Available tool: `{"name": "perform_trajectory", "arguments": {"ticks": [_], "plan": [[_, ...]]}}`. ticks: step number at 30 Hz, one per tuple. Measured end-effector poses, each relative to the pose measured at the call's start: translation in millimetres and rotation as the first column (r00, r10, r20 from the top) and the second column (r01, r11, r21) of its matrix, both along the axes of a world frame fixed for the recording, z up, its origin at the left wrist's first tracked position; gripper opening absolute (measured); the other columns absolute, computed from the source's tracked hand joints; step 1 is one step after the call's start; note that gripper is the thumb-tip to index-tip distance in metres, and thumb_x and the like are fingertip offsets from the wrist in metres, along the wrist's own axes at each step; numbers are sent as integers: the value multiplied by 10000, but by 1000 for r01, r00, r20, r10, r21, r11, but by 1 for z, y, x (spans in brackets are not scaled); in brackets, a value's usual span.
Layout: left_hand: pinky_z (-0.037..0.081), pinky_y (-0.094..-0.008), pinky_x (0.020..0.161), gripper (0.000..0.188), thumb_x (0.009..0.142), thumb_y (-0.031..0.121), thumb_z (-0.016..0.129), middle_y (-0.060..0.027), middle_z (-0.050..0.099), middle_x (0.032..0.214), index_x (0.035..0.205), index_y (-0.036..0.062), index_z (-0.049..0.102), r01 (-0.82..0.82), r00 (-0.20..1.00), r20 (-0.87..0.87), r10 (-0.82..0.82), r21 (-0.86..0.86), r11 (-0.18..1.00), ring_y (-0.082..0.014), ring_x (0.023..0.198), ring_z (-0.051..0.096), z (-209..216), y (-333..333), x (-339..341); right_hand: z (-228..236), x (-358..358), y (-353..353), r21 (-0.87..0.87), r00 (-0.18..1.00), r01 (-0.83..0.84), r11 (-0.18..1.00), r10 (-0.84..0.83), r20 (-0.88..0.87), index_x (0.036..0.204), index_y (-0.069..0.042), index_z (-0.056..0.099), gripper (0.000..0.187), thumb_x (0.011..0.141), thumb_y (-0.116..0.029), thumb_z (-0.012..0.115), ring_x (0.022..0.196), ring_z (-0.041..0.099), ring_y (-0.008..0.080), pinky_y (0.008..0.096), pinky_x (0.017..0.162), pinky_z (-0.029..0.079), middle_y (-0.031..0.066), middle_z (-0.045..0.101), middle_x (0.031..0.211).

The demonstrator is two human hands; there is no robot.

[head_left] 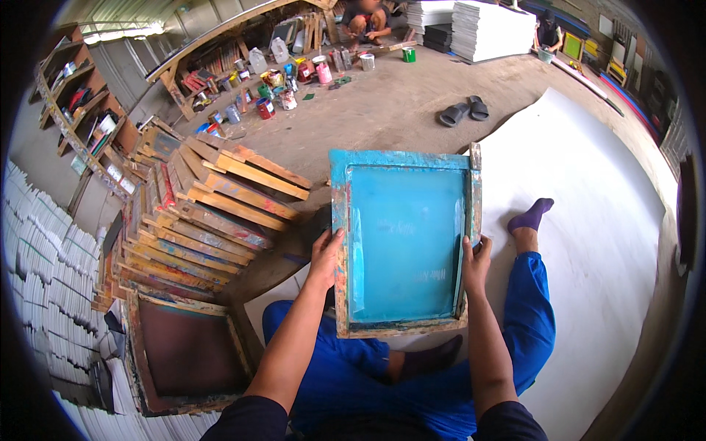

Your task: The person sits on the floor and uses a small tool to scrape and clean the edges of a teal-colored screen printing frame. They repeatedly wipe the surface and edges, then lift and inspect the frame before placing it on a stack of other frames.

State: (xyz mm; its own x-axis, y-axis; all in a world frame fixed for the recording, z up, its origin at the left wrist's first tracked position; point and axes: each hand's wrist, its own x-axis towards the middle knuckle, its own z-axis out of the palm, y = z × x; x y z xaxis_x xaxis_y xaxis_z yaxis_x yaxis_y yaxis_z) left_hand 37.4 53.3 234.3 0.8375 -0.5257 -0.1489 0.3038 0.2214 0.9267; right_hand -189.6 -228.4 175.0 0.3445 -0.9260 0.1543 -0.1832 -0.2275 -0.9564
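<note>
Upright in front of me is a screen-printing frame (408,235), its wooden border paint-stained and its mesh turquoise with faint pale lettering. My left hand (323,257) grips the frame's left side bar, and my right hand (475,259) holds the right one, thumbs toward me. The fingers behind the bars are partly hidden. Below the frame are my crossed legs in blue trousers, on a large white sheet (588,220). To my left, many similar wooden frames (202,213) stand leaning in a row. Nearest me among them is a frame with dark brown mesh (191,345).
Paper stacks (44,264) line the far left. Paint cans (265,109) and bottles crowd the floor ahead, beside a wooden shelf (95,121). Black sandals (465,112) lie past the sheet. White stacked sheets (489,33) stand at the back, with a crouching person (365,22) to their left.
</note>
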Motion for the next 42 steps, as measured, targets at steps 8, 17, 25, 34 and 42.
{"name": "perform_trajectory", "arguments": {"ticks": [8,17,25,34,42], "plan": [[537,-333,889,336,1026,261,704,-36,725,1134,1273,33,693,-175,964,172,201,-156,972,-145,1019,669,44,66,11,52,76,33,-87,986,-154,984,158,46,1340,35,552,464,1032,-281,697,1065,644,268,390,948,501,216,675,1165],[522,-300,894,333,1042,203,680,-41,714,1155,1298,-9,660,-360,874,220,434,-307,881,-114,1012,656,84,164,2,93,168,98,-160,856,-448,879,474,206,1524,42,444,670,1008,-279,726,1304,609,324,408,1090,468,273,609,1412],[523,-285,881,305,1029,149,687,-37,716,1129,1290,-9,663,-508,682,337,649,-419,752,-103,985,655,94,248,-13,121,221,182,-261,717,-669,696,697,21,1572,8,418,765,948,-246,780,1426,516,393,441,1172,408,268,539,1517],[493,-274,890,329,1029,146,683,-34,700,1131,1304,-29,637,-575,522,429,737,-462,676,-108,998,636,96,323,-33,127,261,272,-393,626,-716,577,780,5,1624,-84,364,849,925,-307,792,1474,439,431,463,1199,385,263,435,1604],[493,-279,890,316,1043,108,639,-55,684,1134,1316,-50,612,-656,449,369,814,-482,580,-111,1001,625,99,348,-56,135,275,318,-340,561,-787,515,827,-47,1646,-126,322,857,940,-306,773,1491,423,408,457,1211,383,275,370,1638]]}}
